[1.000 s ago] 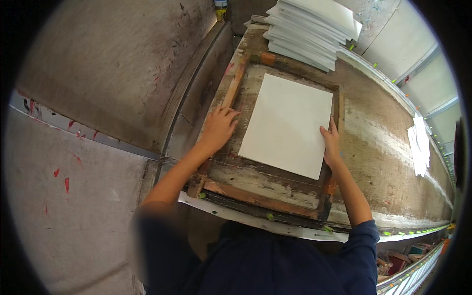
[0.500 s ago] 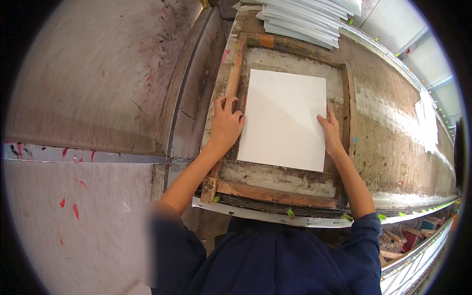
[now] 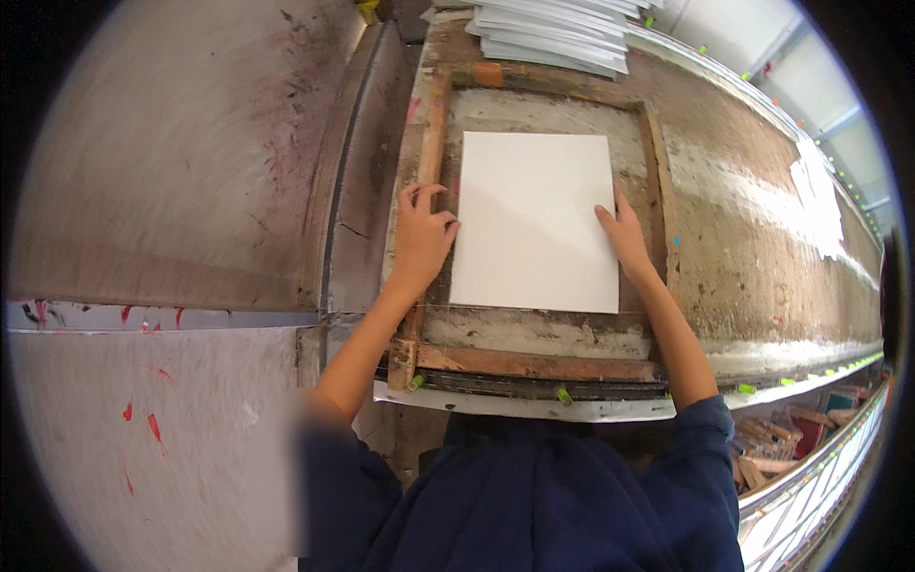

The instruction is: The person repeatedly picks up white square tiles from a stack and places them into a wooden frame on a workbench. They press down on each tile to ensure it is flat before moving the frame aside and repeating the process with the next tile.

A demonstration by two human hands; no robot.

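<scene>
A blank white sheet of paper lies inside a worn wooden frame on the stained worktable. Along the frame's left bar rests my left hand, its fingers bent and apart, with thumb and forefinger close to the paper's left edge. My right hand is at the opposite edge, thumb over the paper and the other fingers along its outer side; how far they reach beneath is hidden. The paper lies flat, and whether it is one sheet or several I cannot tell.
Beyond the frame rises a stack of white sheets. More white paper lies at the table's far right. Green pegs line the near edge. Left stands a red-smeared panel; wooden pieces fill a lower shelf at right.
The whole view has shifted and turned slightly, so the table, paper and hands appear further left. Both hands keep their places at the paper's sides.
</scene>
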